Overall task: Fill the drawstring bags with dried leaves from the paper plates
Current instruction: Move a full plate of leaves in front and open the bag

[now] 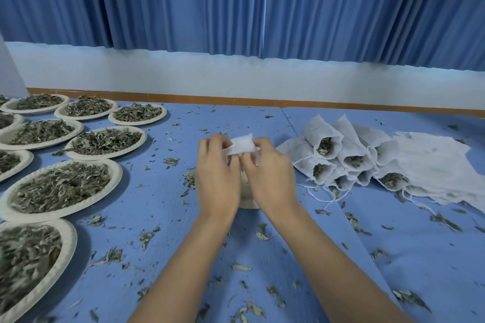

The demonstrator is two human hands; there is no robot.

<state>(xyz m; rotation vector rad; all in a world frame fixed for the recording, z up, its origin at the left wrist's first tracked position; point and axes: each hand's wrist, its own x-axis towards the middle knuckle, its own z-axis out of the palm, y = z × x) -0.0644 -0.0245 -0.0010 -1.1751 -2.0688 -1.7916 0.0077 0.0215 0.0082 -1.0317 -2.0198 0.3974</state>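
Both hands meet at the middle of the table, holding a small white drawstring bag between them. My left hand pinches its left edge and my right hand pinches its right edge. A paper plate lies under my hands, mostly hidden. Several paper plates heaped with dried leaves fill the left side, the nearest middle one and another behind it. Filled bags lie stacked at the right, mouths showing leaves.
A pile of flat white empty bags lies at the far right. Loose leaf bits are scattered over the blue tablecloth. Behind the table are a white wall and blue curtains.
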